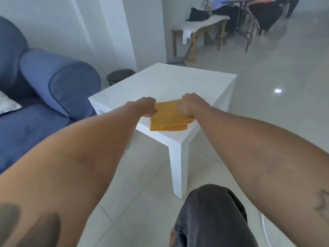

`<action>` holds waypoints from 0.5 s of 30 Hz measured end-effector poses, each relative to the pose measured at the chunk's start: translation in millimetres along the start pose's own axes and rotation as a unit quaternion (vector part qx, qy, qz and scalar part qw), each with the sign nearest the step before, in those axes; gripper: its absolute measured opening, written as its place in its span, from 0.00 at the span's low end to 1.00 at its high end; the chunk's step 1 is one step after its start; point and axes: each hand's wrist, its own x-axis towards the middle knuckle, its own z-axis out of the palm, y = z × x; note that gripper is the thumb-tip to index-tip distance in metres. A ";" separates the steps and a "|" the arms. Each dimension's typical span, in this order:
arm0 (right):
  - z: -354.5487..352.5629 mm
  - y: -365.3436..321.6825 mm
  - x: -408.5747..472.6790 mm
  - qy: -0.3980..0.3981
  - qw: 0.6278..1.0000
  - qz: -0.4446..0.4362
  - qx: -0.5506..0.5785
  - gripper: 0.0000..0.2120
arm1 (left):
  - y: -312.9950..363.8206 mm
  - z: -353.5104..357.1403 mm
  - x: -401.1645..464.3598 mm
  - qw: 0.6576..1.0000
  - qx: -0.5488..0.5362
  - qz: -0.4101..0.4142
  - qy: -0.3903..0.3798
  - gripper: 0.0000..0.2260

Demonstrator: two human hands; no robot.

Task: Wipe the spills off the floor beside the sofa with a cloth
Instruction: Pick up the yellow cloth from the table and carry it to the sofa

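A folded orange cloth lies on the near corner of a white side table. My left hand rests with curled fingers on the cloth's left edge. My right hand is curled on its right edge. Both arms stretch out from the bottom of the view. The blue sofa stands to the left of the table. The pale tiled floor between sofa and table is partly hidden by my left arm; no spill shows in the visible part.
My knee in dark trousers fills the lower middle. A dark round bin stands behind the sofa arm. A wooden bench and a folding table with seated people are at the far right.
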 end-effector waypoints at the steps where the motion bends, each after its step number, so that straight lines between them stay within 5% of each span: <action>1: 2.8 -0.1 0.4 -0.007 1.000 0.002 -0.008 0.20 | 0.4 3.2 3.4 1.000 0.011 0.000 -0.010 0.22; 11: 12.2 -7.2 18.0 0.032 0.999 -0.016 -0.018 0.17 | 1.6 1.9 24.8 0.994 -0.079 -0.025 0.075 0.16; 15: -8.3 -28.5 8.0 0.026 0.996 -0.077 -0.020 0.27 | 0.7 -20.8 7.3 0.981 -0.136 -0.007 0.139 0.14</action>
